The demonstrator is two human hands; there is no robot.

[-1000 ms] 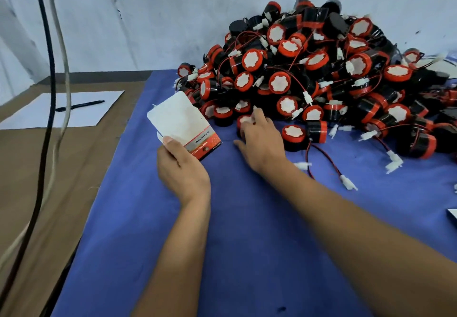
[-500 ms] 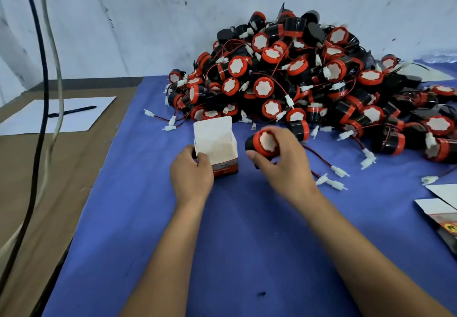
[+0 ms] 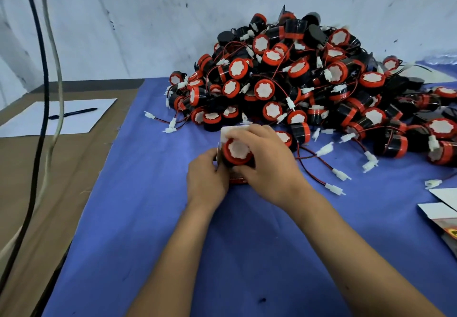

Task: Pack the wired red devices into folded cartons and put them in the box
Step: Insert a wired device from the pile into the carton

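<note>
Blue cloth (image 3: 148, 218) on table. Red device (image 3: 237, 153) sits in carton (image 3: 228, 131) mouth, between hands: right hand (image 3: 269, 166) fingers curled around it, left hand (image 3: 206, 177) gripping carton. Device pile (image 3: 309, 89) beyond right hand.

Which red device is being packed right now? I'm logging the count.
The red device gripped by the right hand at the carton; every other lies untouched in the pile.

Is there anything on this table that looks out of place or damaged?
Nothing looks damaged. The pile of devices is untidy, with loose wires trailing over the blue cloth. A pen lies on paper.
</note>
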